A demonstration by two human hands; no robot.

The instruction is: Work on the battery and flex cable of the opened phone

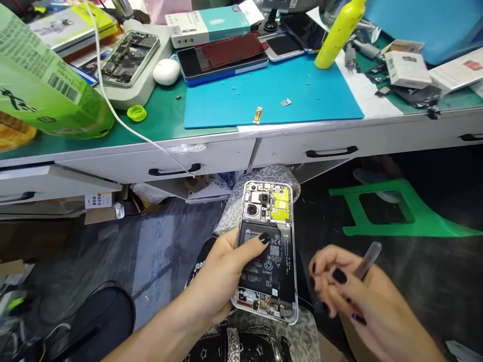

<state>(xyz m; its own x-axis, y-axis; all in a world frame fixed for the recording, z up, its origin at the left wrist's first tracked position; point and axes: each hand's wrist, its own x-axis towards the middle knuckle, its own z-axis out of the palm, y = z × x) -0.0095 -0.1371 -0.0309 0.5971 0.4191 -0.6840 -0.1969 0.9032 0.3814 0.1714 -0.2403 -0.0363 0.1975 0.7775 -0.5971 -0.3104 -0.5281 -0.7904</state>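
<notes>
My left hand (222, 271) is closed around an opened phone (279, 281) held over my lap, thumb across its black battery. The phone's back cover is off, so the camera modules, yellow-covered board parts at the top and small parts at the bottom show. To the right and apart from the phone, my right hand (362, 291) has curled fingers. A slim tool with a flat greyish end (369, 259) sticks up from it; its other end is hidden in the hand, so its kind is unclear.
On the desk, a blue mat (234, 108) bears tiny screws, a gold flex piece (258, 115) and a yellow bottle (337, 37). Another opened phone (130, 58) lies at the left. Below are drawers (211, 153) and a green plastic stool (430, 221).
</notes>
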